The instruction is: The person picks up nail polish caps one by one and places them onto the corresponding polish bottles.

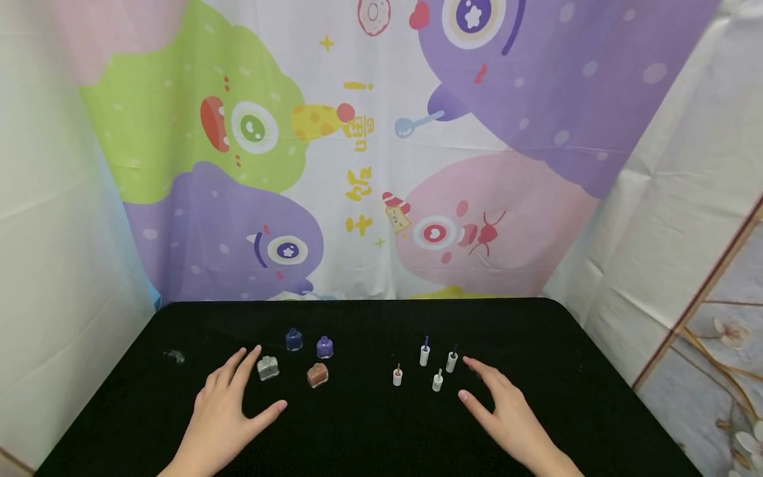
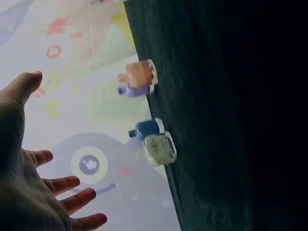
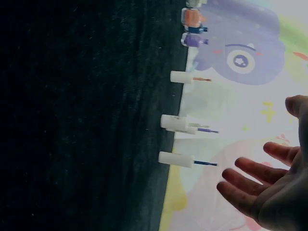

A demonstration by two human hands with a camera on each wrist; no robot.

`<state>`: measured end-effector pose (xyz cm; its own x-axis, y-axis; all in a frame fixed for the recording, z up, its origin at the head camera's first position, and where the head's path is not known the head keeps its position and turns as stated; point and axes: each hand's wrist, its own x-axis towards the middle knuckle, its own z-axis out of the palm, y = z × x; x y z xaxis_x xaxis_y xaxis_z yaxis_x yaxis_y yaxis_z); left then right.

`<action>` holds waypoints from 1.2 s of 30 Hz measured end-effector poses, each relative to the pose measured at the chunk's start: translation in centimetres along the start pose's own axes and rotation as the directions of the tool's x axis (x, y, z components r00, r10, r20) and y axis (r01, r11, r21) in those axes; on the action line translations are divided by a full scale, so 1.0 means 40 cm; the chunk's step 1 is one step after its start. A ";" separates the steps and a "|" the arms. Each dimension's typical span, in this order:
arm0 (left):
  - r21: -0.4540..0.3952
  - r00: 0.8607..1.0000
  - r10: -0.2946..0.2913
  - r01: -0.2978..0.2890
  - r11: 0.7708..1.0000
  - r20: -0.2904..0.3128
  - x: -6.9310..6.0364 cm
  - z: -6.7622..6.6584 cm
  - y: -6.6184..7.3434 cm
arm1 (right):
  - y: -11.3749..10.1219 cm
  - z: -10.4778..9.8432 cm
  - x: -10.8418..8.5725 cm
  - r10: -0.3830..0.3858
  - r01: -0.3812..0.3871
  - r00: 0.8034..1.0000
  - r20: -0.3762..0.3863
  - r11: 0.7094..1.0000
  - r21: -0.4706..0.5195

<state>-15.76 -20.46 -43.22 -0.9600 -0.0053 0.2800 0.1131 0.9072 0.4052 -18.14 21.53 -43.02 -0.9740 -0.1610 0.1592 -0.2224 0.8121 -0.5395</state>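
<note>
Four uncapped nail polish bottles stand on the black table at left: dark blue (image 1: 294, 340), purple (image 1: 324, 348), glittery grey (image 1: 268, 368) and copper-brown (image 1: 318, 375). My left hand (image 1: 225, 404) hovers with spread fingers beside the grey bottle, holding nothing. At right, white brush caps stand with brushes up: one brown-tipped (image 1: 397, 377), one purple-tipped (image 1: 424, 354), one dark-blue-tipped (image 1: 452, 362) and one pale-tipped (image 1: 438, 381). My right hand (image 1: 507, 407) is just right of the caps, fingers extended and holding nothing. Both wrist views show the hands apart from everything.
The black-covered table (image 1: 369, 437) reaches back to a printed cartoon curtain (image 1: 369, 265). A small pale smudge or scrap (image 1: 175, 356) is at the table's left. White cloth (image 1: 71, 232) hangs on the left side, and a floral panel (image 1: 715, 364) is at the right.
</note>
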 end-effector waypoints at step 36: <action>-0.363 0.939 -0.129 0.247 0.898 0.320 0.164 0.079 -0.188 | 0.095 0.134 0.126 0.144 -0.161 0.987 0.075 0.931 0.327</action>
<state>-23.73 -25.96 -47.18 -0.9976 0.0129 -0.0680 -0.0425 0.6608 0.7493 -24.10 20.79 -48.69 -0.9963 -0.0841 0.0170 -0.0642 0.5989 -0.7982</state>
